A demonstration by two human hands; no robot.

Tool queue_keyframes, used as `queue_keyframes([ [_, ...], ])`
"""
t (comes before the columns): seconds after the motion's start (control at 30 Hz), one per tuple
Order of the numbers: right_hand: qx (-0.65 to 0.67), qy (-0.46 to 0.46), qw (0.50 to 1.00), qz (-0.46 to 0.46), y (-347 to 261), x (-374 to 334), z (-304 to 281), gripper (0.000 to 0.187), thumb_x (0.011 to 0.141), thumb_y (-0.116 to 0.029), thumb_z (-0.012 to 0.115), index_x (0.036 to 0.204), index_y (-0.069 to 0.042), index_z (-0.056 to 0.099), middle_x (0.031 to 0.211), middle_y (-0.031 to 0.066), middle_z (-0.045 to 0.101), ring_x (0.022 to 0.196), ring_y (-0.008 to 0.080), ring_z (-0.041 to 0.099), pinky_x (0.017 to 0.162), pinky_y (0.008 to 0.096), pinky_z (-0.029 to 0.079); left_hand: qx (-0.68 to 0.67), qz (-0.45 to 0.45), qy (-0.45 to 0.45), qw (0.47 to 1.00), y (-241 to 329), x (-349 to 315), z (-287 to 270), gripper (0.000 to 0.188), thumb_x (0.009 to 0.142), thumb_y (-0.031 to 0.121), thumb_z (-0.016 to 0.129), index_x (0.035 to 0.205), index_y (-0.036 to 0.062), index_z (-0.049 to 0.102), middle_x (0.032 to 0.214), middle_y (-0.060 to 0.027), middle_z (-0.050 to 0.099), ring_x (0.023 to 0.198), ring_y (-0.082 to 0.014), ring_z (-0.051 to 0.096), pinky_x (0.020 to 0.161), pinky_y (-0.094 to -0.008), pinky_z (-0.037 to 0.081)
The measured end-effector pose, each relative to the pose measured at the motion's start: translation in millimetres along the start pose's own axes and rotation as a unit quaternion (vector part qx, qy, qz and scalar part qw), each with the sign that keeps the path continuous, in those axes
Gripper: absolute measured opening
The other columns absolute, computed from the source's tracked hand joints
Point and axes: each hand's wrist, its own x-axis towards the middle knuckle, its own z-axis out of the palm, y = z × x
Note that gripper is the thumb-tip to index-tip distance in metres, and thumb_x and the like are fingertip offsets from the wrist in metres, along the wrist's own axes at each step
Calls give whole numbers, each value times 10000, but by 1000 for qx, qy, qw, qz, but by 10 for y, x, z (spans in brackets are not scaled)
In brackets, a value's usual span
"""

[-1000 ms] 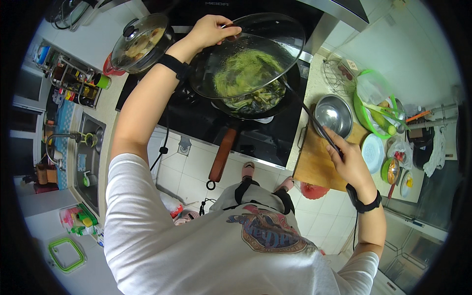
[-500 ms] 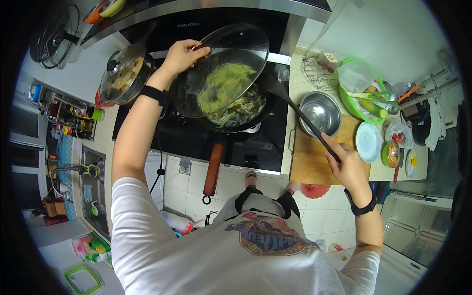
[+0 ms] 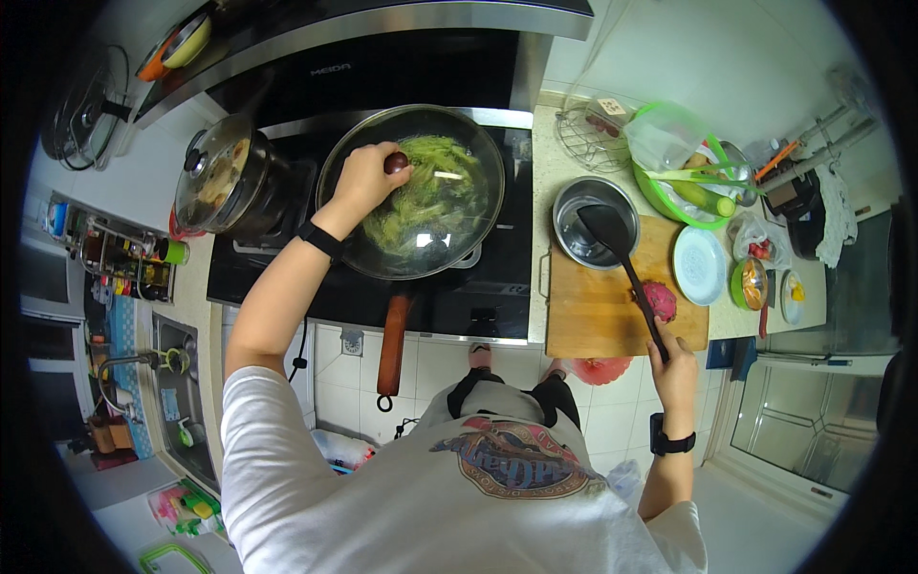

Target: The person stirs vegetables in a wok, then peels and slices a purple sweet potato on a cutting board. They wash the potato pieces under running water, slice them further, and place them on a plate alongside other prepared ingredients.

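Note:
A clear glass lid lies over the wok, and its dark round knob is gripped by my left hand. Leafy greens show through the glass. The wok's reddish-brown wooden handle points toward me. On the right, my right hand is closed round the handle end of a black spatula. The blade hangs over a steel bowl; whether it touches the bowl I cannot tell. Beneath the spatula's handle, a bumpy magenta thing sits on the wooden cutting board.
Left of the wok stands a lidded pot on the black stove. Beside the board are a pale blue plate, a green basket of vegetables and a small green bowl. The range hood overhangs the back.
My left hand has lowered the tilted lid flat over the wok. My right hand has drawn the spatula away from the wok, back toward me, its blade now above the steel bowl.

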Motion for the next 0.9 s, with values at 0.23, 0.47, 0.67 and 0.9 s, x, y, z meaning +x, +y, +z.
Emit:
queue_keyframes([
  [0.23, -4, 17, 1000, 5, -95, 40, 160, 412, 801, -139, 695, 1206, -189, 639, 809, 153, 631, 706, 339, 635, 631, 407, 510, 16, 0, -15, 1000, 69, 22, 107, 385, 760, 274, 755, 1017, 0, 669, 871, -193, 681, 798, -326, 670, 744, -369, 533],
  [0.47, -15, 38, 999, 1, -94, 93, 315, 425, 789, -201, 706, 1208, -193, 633, 783, 129, 626, 660, 326, 638, 588, 412, 523, 3, -8, -11, 1000, 105, 39, 69, 338, 749, 269, 753, 961, 15, 686, 829, -177, 683, 769, -320, 669, 717, -369, 535],
  [0.67, -9, 27, 1000, 13, -142, 116, 362, 427, 781, -202, 709, 1194, -137, 621, 831, 149, 638, 694, 341, 646, 615, 419, 527, 8, -12, -12, 1000, 70, 61, 93, 335, 756, 265, 758, 971, 20, 682, 825, -158, 686, 756, -296, 672, 703, -353, 529],
  [0.9, 14, -30, 999, 15, -209, 122, 381, 473, 817, -311, 671, 1242, -129, 573, 849, 188, 650, 756, 372, 648, 642, 448, 523, -7, 6, -45, 999, -39, 97, 135, 287, 803, 235, 722, 977, 29, 621, 813, -158, 672, 762, -314, 664, 687, -371, 519],
])
